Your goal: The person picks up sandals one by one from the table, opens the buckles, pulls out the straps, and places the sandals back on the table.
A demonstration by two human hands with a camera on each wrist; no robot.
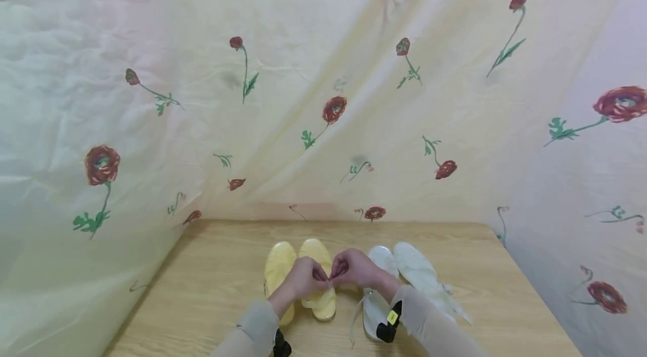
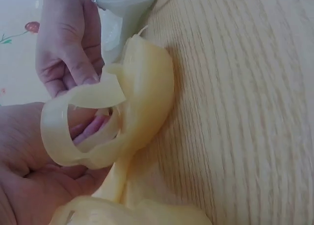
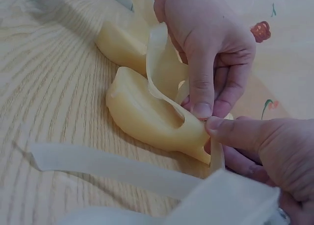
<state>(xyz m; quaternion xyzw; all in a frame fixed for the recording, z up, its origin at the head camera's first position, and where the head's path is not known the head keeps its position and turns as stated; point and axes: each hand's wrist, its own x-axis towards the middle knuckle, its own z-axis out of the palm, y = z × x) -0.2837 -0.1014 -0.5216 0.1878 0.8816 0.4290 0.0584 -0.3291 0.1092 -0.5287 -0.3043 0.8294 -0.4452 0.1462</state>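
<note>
A pair of yellow sandals stands on the wooden table, the right-hand yellow sandal (image 1: 316, 248) beside the left-hand yellow sandal (image 1: 279, 259). My left hand (image 1: 305, 278) reaches over the right-hand one, thumb and fingers pinching its strap at the side. Close against it, my right hand (image 1: 358, 268) pinches the same strap from the other side. Both thumb tips nearly meet there, and a narrow strap end (image 3: 217, 156) hangs below the right thumb. The wide ankle strap (image 3: 159, 58) curves up over the yellow heel (image 3: 140, 107). Fingers partly hide the fastening.
To the right lie two white sandals, the nearer white sandal (image 1: 376, 315) under my right forearm and the farther white sandal (image 1: 417, 266) beyond it. Their loose straps (image 3: 113, 163) spread on the table (image 1: 212, 289). A flowered cloth (image 1: 283, 138) hangs behind and at both sides.
</note>
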